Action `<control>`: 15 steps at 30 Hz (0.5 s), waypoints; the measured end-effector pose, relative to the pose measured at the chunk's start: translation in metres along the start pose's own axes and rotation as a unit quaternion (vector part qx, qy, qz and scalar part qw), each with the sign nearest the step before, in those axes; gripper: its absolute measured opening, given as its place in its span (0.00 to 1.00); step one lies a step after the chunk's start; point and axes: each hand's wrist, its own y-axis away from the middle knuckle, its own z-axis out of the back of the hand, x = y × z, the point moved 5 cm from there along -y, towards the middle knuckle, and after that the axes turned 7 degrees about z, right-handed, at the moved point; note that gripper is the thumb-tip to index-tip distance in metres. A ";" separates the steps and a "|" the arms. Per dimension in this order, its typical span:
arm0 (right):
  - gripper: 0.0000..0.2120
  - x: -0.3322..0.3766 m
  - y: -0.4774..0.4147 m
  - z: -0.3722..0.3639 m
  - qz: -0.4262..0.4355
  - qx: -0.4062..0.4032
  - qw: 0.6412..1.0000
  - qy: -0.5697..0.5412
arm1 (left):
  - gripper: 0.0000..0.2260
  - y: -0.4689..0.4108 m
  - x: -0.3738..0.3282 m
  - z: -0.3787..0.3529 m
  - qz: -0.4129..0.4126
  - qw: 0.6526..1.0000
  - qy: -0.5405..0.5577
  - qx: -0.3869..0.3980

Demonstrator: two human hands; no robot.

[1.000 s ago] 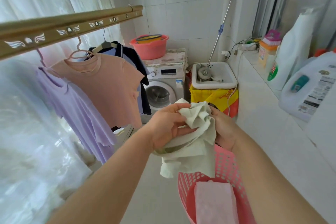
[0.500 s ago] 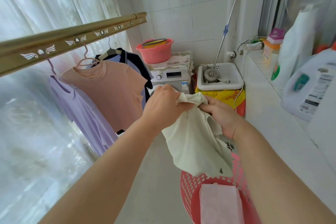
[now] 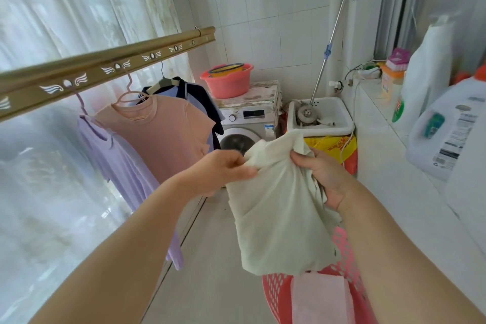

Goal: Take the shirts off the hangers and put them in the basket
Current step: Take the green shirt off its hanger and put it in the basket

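A pale green shirt [image 3: 278,208] hangs spread between both hands above the pink mesh basket [image 3: 349,252]. My left hand [image 3: 223,171] pinches its upper left edge, and my right hand [image 3: 323,176] grips its upper right part. A folded pink garment [image 3: 320,300] lies in the basket. On the gold rail [image 3: 105,66] hang a lilac shirt [image 3: 123,173], a peach shirt [image 3: 163,137] on a pink hanger, and behind them a light blue shirt and a dark navy one [image 3: 200,97].
A washing machine [image 3: 249,126] with a pink tub [image 3: 227,81] on top stands at the far end. Beside it are a white mop bucket [image 3: 339,116] and a yellow-red bag [image 3: 331,147]. Detergent bottles [image 3: 447,134] line the right ledge. Curtains fill the left side.
The bunched green shirt has been pulled open and now hangs flat between my hands, which have moved apart. The view has tilted up a little.
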 end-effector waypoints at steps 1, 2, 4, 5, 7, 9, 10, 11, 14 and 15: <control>0.07 0.001 0.000 0.002 0.001 -0.005 1.000 -0.013 | 0.11 0.002 0.008 0.001 0.013 0.999 -0.020 0.024; 0.07 0.002 -0.001 0.002 -0.001 -0.006 1.000 -0.018 | 0.07 0.002 0.015 0.004 0.023 0.999 -0.033 0.033; 0.07 0.003 -0.004 0.003 -0.007 -0.013 1.000 -0.002 | 0.08 0.004 0.022 0.013 0.030 0.996 -0.077 0.024; 0.07 0.003 -0.005 0.003 -0.013 -0.017 1.000 0.013 | 0.11 0.004 0.023 0.021 0.024 0.996 -0.088 0.001; 0.08 0.003 -0.008 0.003 -0.024 -0.018 0.999 0.034 | 0.14 0.002 0.024 0.040 0.000 0.998 -0.034 -0.051; 0.07 0.000 -0.009 0.002 -0.033 -0.013 0.999 0.021 | 0.14 0.001 0.018 0.055 -0.031 0.995 0.010 -0.097; 0.07 -0.003 -0.010 0.001 -0.037 -0.009 0.999 0.004 | 0.14 0.001 0.014 0.060 -0.048 0.991 -0.002 -0.129; 0.07 -0.005 -0.009 -0.002 -0.038 -0.007 0.999 -0.022 | 0.14 0.002 0.007 0.065 -0.067 0.984 -0.004 -0.164; 0.10 -0.007 -0.009 -0.010 -0.029 0.002 0.994 -0.104 | 0.14 0.002 0.006 0.066 -0.069 0.964 0.123 -0.225; 0.10 -0.008 -0.009 -0.012 -0.026 0.007 0.992 -0.123 | 0.16 0.001 0.016 0.064 -0.038 0.946 0.233 -0.224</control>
